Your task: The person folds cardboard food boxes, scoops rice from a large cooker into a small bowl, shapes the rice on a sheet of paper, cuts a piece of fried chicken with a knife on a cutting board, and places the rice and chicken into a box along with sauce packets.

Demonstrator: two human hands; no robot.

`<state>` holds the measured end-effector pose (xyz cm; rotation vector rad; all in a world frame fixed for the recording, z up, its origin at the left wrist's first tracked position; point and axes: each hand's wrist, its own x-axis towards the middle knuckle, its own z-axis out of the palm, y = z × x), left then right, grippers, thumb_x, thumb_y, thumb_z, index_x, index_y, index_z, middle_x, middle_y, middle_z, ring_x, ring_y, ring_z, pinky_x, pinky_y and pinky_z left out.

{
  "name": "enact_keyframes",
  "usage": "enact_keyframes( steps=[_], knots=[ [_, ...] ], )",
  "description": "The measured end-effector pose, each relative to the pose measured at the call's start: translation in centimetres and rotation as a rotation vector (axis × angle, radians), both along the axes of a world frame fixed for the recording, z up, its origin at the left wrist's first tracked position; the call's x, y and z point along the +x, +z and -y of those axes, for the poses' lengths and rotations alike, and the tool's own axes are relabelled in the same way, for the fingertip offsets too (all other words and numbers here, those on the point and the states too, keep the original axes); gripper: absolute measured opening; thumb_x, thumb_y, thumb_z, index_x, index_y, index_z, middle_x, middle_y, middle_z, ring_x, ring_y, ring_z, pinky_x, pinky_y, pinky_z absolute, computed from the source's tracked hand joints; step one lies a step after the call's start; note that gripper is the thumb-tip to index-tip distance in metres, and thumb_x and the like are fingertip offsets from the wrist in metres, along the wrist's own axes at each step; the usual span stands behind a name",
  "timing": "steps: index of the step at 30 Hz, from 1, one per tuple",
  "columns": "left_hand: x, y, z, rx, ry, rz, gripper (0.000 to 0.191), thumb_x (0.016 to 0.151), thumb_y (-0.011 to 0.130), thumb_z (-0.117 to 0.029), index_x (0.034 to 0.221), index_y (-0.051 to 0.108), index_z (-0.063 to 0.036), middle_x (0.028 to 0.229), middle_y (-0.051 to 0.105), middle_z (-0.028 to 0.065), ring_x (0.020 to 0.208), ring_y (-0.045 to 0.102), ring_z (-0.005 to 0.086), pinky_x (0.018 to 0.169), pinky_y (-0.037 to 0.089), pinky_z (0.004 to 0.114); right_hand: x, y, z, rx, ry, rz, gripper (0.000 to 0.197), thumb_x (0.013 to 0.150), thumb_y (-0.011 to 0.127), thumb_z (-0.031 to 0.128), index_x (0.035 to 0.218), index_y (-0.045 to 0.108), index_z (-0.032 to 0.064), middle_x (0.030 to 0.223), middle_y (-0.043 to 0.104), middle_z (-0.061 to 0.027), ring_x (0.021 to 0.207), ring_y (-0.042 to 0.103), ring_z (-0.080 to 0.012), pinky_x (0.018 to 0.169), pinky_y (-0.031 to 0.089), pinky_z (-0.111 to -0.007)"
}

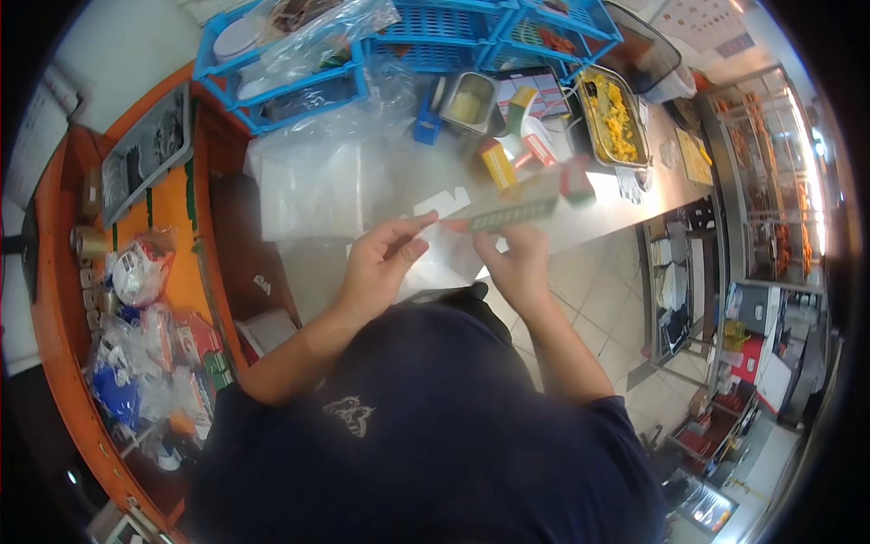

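Observation:
My left hand [387,262] pinches the thin edge of a printed cardboard piece [520,211] between thumb and finger. On its near side, my right hand [514,262] holds the same piece, which has green, red and pale parts and is blurred. A white paper sheet [442,262] lies below and between the hands. Behind them, a white cut-out piece [442,202] rests on the steel worktop [401,170]. Farther back stand a yellow and red carton [498,163] and a green and yellow one [520,109].
Blue plastic baskets [299,102] line the back. A steel container [470,102], a tray of yellow food [615,122] and a tablet [533,92] stand near them. Clear plastic bags [309,177] cover the worktop's left part. An orange shelf with packages [143,272] is at left, a lit food cabinet [775,183] at right.

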<state>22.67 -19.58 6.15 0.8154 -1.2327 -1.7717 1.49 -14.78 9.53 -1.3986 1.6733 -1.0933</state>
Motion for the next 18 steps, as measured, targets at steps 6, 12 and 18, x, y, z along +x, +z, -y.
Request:
enact_keyframes(
  steps=[6,12,18],
  knots=[
    [-1.6,2.0,-0.7,0.251,0.303,-0.239,0.014,0.100,0.063,-0.003,0.112,0.068,0.0012,0.138,0.064,0.0158,0.123,0.060,0.0183,0.106,0.045,0.031,4.5,-2.0,1.1,-0.009,-0.096,0.545,0.029,0.092,0.071,0.005,0.120,0.066,-0.0012,0.110,0.071,-0.0095,0.095,0.068,-0.0180,0.082,0.055,-0.033],
    [-0.7,1.3,0.3,0.105,0.284,-0.186,0.023,0.101,0.064,-0.006,0.121,0.069,0.0032,0.137,0.065,0.0136,0.117,0.064,0.0161,0.102,0.049,0.031,6.3,-0.9,2.2,-0.039,0.030,0.882,0.030,0.095,0.070,0.008,0.124,0.063,0.0017,0.117,0.067,-0.0105,0.105,0.064,-0.0201,0.087,0.053,-0.036],
    [-0.1,2.9,0.5,-0.170,0.260,0.147,0.023,0.100,0.067,-0.007,0.120,0.072,0.0028,0.131,0.069,0.0156,0.112,0.065,0.0127,0.095,0.052,0.028,4.9,-2.9,3.4,0.102,0.021,0.993,0.022,0.098,0.068,0.008,0.119,0.064,0.0013,0.110,0.068,-0.0087,0.098,0.065,-0.0178,0.085,0.053,-0.033]
  ],
)
